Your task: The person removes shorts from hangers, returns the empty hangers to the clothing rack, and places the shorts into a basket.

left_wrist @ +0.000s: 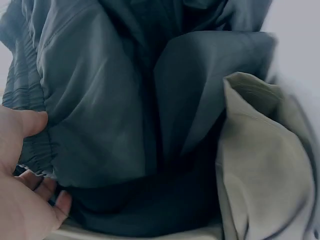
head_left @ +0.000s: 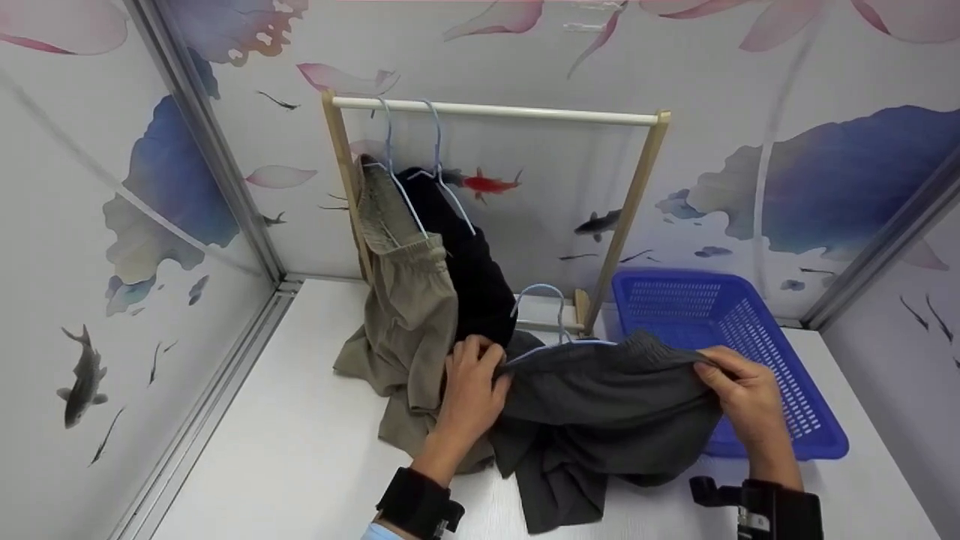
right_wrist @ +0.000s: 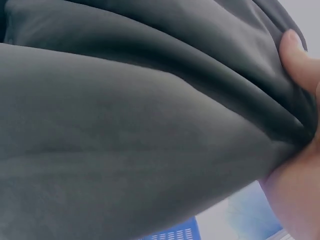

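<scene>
Dark grey pants [head_left: 600, 405] with an elastic waistband are held up by both hands in front of the rack. My left hand [head_left: 472, 386] pinches the left end of the waistband; in the left wrist view its thumb [left_wrist: 34, 122] lies over the gathered elastic, other fingers behind. At the opposite end, my right hand [head_left: 750, 394] grips the waist edge between thumb and fingers. A light blue hanger [head_left: 561, 311] sits at the waist opening, its hook sticking up and free of the bar. The hanger's lower parts are hidden by the cloth.
A wooden rack with a white bar [head_left: 495, 111] stands at the back. Khaki pants [head_left: 412, 300] and a black garment [head_left: 480, 277] hang from its left side on light blue hangers, close by my left hand. A blue basket [head_left: 825, 442] stands at the right, partly behind the grey pants.
</scene>
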The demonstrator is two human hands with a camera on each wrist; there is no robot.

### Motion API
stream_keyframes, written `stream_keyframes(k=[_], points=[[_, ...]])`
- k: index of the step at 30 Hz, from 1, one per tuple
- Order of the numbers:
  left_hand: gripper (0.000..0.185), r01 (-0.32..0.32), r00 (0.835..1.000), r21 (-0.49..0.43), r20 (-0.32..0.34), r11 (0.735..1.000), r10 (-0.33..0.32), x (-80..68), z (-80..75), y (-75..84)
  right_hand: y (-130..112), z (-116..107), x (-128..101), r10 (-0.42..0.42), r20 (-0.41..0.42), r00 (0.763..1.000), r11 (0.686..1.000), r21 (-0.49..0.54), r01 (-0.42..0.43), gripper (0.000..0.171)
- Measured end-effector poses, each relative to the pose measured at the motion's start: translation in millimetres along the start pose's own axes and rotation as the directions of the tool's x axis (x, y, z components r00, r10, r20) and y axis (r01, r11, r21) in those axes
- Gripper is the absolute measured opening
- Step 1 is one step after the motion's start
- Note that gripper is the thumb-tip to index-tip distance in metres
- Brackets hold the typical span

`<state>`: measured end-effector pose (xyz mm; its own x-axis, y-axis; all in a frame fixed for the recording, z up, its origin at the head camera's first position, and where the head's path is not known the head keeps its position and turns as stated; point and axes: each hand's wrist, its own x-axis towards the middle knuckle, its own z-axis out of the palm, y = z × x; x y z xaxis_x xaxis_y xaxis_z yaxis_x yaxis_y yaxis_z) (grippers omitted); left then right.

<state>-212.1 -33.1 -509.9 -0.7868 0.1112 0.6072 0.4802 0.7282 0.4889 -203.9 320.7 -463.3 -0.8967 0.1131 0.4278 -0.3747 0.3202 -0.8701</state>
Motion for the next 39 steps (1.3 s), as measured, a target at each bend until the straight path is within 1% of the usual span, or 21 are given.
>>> stream_keyframes(k=[5,7,9,12,15,18,21,25,27,31,34,35,37,39], points=[[0.016,-0.039,0.999,-0.03,-0.031,0.999,0.039,1.0,-2.0,1.4,2.0,10.5,6.8,-0.032,-0.103,0.994,0.999,-0.016,0.031,0.01],[0.015,-0.055,0.998,-0.043,-0.041,0.998,0.054,0.8,-3.0,2.2,3.2,14.6,8.8,-0.056,-0.123,0.991,0.998,-0.049,0.051,0.01],[0.015,-0.064,0.997,-0.064,-0.053,0.996,0.06,0.5,-4.3,3.1,3.8,18.8,9.8,-0.079,-0.13,0.988,0.992,-0.103,0.066,0.01],[0.016,-0.067,0.995,-0.088,-0.075,0.994,0.06,0.2,-6.2,3.4,4.2,24.3,9.7,-0.106,-0.115,0.988,0.976,-0.204,0.081,0.013],[0.017,-0.063,0.994,-0.102,-0.096,0.993,0.053,0.7,-9.1,2.8,2.1,28.6,8.1,-0.111,-0.08,0.991,0.952,-0.294,0.083,0.018],[0.018,-0.059,0.991,-0.094,-0.127,0.994,0.047,2.2,-13.3,2.6,-2.4,33.0,7.1,-0.116,-0.043,0.992,0.933,-0.346,0.094,0.022],[0.017,-0.053,0.987,-0.092,-0.155,0.994,0.039,4.5,-17.6,3.0,-9.3,38.5,6.6,-0.169,-0.018,0.985,0.914,-0.377,0.15,0.027],[0.017,-0.042,0.987,-0.102,-0.162,0.994,0.025,7.2,-21.2,4.7,-22.3,48.3,5.0,-0.279,0.017,0.96,0.89,-0.371,0.266,0.038],[0.017,-0.037,0.987,-0.103,-0.16,0.994,0.02,7.6,-21.6,5.4,-30.1,55.0,3.7,-0.335,0.048,0.941,0.877,-0.35,0.33,0.041],[0.018,-0.034,0.99,-0.087,-0.143,0.996,0.022,6.5,-20.3,6.1,-43.4,73.0,1.2,-0.428,0.111,0.897,0.844,-0.307,0.44,0.04],[0.018,-0.031,0.992,-0.074,-0.127,0.997,0.022,5.4,-18.8,6.7,-46.5,88.2,1.1,-0.468,0.144,0.872,0.823,-0.289,0.489,0.039],[0.019,-0.034,0.992,-0.072,-0.126,0.997,0.025,4.8,-17.9,6.8,-45.7,92.9,1.4,-0.473,0.153,0.868,0.819,-0.285,0.497,0.039],[0.02,-0.037,0.991,-0.069,-0.13,0.997,0.028,3.1,-15.6,6.9,-41.6,101.9,2.5,-0.482,0.17,0.859,0.816,-0.268,0.511,0.039],[0.021,-0.042,0.991,-0.07,-0.131,0.997,0.032,0.3,-13.5,6.6,-36.3,109.1,3.8,-0.492,0.189,0.85,0.817,-0.237,0.526,0.034]])
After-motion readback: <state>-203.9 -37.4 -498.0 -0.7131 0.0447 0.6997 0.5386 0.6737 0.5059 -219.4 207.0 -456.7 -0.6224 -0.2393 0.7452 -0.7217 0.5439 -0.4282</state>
